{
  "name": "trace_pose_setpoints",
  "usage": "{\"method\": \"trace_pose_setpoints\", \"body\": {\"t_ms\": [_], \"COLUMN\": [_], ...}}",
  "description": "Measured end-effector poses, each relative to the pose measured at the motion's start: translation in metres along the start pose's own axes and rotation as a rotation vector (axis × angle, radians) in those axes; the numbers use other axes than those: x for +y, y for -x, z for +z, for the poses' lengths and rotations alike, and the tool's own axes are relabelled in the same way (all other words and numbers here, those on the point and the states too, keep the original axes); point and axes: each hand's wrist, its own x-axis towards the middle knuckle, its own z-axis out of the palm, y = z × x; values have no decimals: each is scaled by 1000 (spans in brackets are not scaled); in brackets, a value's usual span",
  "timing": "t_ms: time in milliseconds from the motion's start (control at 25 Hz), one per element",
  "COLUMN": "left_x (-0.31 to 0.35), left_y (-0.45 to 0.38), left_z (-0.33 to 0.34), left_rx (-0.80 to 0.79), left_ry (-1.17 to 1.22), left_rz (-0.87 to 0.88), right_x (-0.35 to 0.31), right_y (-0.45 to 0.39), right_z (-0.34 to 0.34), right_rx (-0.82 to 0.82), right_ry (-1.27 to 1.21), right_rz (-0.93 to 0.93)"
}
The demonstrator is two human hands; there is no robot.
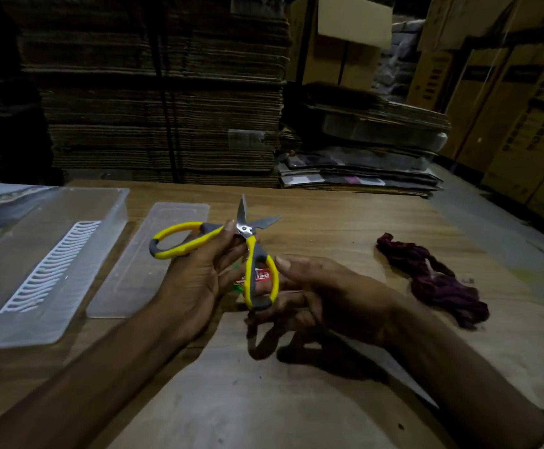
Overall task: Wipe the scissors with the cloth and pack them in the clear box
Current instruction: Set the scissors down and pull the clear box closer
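The yellow-and-grey scissors (pixel 196 236) hang above the table's middle with their blades spread apart and pointing away from me. My left hand (pixel 199 273) grips the left handle near the pivot. My right hand (pixel 312 293) holds the lower handle loop, fingers curled round it; a red label shows behind that loop. The dark purple cloth (pixel 432 280) lies crumpled on the table to the right, touched by neither hand. The clear box (pixel 47 254) stands open at the left with a white ribbed insert inside, and its clear lid (pixel 147 260) lies flat beside it.
The wooden table (pixel 329 218) has a lighter sheet (pixel 248 400) lying on its near part under my arms. Stacks of flattened cardboard (pixel 167 108) rise behind the far edge. Brown cartons (pixel 507 108) stand at the right.
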Motion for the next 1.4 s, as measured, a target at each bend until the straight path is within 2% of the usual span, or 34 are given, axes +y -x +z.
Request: {"method": "trace_pose_setpoints", "body": {"t_ms": [40,160,320,480,560,680,760,960,1120,1200,1280,1400], "left_x": [-2,-6,0,7,2,-11,-20,-36,-39,-39,-40,-38], "left_y": [2,9,8,0,3,16,24,23,22,21,20,18], "left_z": [1,4,1,-7,-7,-5,0,2,1,0,-2,0], "left_rx": [-7,-54,-184,-129,-119,-216,-290,-285,-253,-249,-271,-355], "left_ry": [6,-41,-179,-152,-334,-557,-628,-716,-748,-880,-994,-1173], "left_rz": [0,6,12,-101,-89,-93,-107,-25,58,135,162,275], "right_x": [2,3,-6,-19,-22,-22,-21,-25,-21,-20,-20,-20], "right_y": [-2,-7,0,15,20,21,20,23,22,20,19,20], "right_z": [2,-6,-33,-53,-56,-56,-56,-59,-61,-62,-63,-63], "right_rx": [2,149,256,359,351,332,348,356,385,427,472,494], "right_ry": [-48,-36,-104,16,102,164,179,226,404,512,724,909], "right_rz": [-31,-83,-62,40,102,121,137,187,232,231,190,141]}}
